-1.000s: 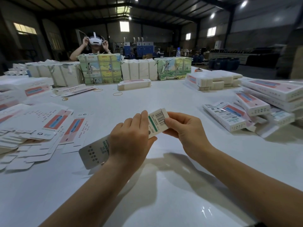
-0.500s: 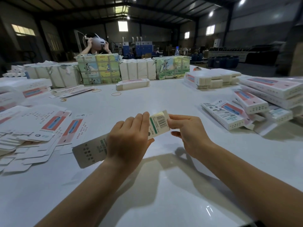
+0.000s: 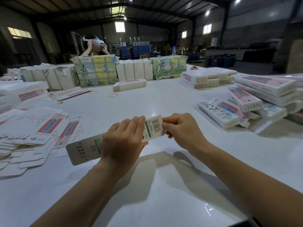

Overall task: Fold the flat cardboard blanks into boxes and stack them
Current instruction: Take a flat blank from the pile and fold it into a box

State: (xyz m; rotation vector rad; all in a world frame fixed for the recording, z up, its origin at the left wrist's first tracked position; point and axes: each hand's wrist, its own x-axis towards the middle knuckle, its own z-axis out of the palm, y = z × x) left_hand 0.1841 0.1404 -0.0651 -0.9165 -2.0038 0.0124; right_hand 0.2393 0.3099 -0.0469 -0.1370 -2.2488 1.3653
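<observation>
Barcode (black bars) on box (image 3: 154, 126).

Large dim warehouse hall, dark pitched metal roof (image 3: 147, 7) with beams. Bright ceiling lamps (image 3: 207, 13) at 1 o'clock, a skylight panel (image 3: 115, 9) at 12. Lit window (image 3: 120, 27) in the far gable wall at 12 o'clock; smaller windows (image 3: 207, 28) on the right wall at 1 o'clock, another window (image 3: 19, 32) on the left wall at 10. Blue machines (image 3: 137, 47) stand against the far wall at 12. Dark blue drums (image 3: 219, 60) on the floor at 2 o'clock, a long dark conveyor-like bench (image 3: 237, 51) behind them. Glossy white table (image 3: 155, 202) fills the foreground, reflecting the lamps. Grey concrete floor (image 3: 249, 68) at 2 o'clock.
</observation>
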